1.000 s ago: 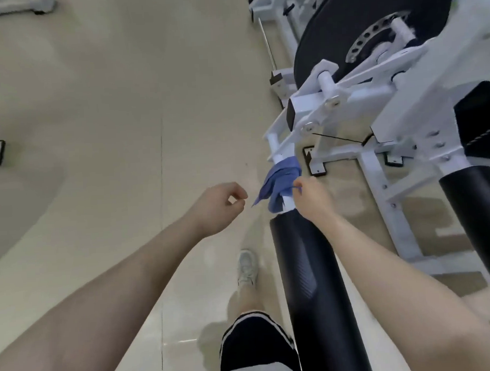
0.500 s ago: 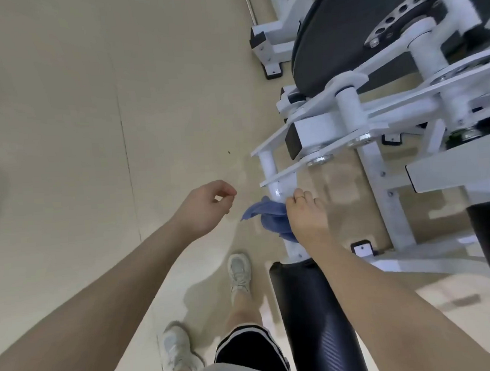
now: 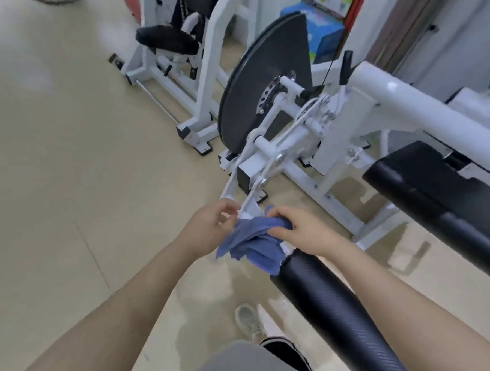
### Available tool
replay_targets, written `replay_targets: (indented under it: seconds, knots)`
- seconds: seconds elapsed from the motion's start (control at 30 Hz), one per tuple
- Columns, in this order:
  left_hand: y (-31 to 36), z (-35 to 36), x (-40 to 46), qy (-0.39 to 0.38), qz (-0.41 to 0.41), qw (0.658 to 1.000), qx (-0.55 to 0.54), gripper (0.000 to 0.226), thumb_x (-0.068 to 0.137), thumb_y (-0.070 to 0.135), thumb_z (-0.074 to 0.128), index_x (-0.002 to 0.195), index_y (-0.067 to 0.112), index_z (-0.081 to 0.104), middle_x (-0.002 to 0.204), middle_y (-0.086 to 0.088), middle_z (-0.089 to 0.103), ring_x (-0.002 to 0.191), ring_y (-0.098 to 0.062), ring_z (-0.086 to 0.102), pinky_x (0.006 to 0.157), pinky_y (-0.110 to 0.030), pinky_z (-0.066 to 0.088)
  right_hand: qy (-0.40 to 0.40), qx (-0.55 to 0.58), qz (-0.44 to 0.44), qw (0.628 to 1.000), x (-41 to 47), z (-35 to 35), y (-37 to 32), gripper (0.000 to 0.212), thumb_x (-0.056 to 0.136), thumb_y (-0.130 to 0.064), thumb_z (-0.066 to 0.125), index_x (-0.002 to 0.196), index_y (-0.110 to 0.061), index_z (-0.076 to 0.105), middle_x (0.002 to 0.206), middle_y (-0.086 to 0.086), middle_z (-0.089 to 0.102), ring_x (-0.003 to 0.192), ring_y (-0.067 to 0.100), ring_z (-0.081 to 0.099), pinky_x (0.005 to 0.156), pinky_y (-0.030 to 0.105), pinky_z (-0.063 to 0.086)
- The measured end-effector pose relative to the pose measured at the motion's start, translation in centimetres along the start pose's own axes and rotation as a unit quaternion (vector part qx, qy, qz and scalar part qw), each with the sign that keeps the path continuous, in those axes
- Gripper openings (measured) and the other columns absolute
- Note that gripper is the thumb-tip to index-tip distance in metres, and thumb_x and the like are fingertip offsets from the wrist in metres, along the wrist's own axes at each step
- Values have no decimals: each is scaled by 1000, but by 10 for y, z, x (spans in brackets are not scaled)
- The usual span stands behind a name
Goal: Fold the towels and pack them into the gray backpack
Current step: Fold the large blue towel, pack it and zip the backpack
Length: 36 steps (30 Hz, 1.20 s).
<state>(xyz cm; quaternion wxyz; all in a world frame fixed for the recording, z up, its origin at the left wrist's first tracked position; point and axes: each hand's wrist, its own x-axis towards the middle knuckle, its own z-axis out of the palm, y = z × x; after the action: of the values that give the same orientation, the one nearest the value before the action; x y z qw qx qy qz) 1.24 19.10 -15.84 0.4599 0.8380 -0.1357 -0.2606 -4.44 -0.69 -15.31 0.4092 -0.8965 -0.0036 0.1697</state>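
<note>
Now that left hand (image 3: 212, 229) has joined right hand (image 3: 300, 228) | both pinch blue towel (image 3: 255, 243) | lifting off machine arm (image 3: 247, 191) | folding pending

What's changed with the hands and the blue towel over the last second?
The left hand moved right from open air and now touches the blue towel. The right hand keeps gripping it, bunched, beside the black roller pad. The towel remains unfolded.

Both forearms are bare, no sleeves showing. A grey shirt hem (image 3: 236, 364) sits at six o'clock, over black shorts (image 3: 286, 353) with white-striped edging, and a pale grey sneaker (image 3: 248, 320).
</note>
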Motion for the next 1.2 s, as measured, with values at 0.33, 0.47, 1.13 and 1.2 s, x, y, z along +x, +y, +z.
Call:
replay_targets:
  seconds: [0.33, 0.47, 1.13, 1.2]
  knots:
    - [58, 56, -114, -261, 225, 936, 65, 16, 86, 17, 61, 91, 30, 54, 86, 16, 60, 76, 6, 56, 75, -21, 46, 269, 143, 24, 952, -203, 30, -67, 17, 87, -17, 58, 81, -32, 58, 78, -17, 62, 75, -4, 55, 73, 15, 45]
    - [97, 93, -151, -320, 213, 923, -22, 7, 90, 16, 54, 89, 12, 59, 77, 2, 65, 66, -4, 60, 63, -20, 47, 359, 154, 79, 917, -288, 25, -63, 14, 91, -16, 55, 79, -20, 61, 75, -10, 60, 72, 2, 54, 69, 17, 44]
    - [294, 448, -319, -338, 402, 846, 91, 25, 95, 14, 39, 82, 14, 60, 79, 5, 59, 74, -8, 50, 60, -3, 34, 596, -14, 326, 733, -654, -9, 94, 25, 96, -12, 40, 107, -8, 62, 100, 1, 62, 93, 17, 52, 66, 19, 26]
    - [318, 479, -331, -324, 453, 824, 104, 21, 94, 14, 42, 86, 21, 60, 87, 6, 63, 83, -8, 55, 68, 5, 30, 572, 4, 284, 770, -683, -28, 102, 28, 93, -11, 47, 118, -15, 58, 106, -6, 59, 98, 8, 51, 77, 14, 31]
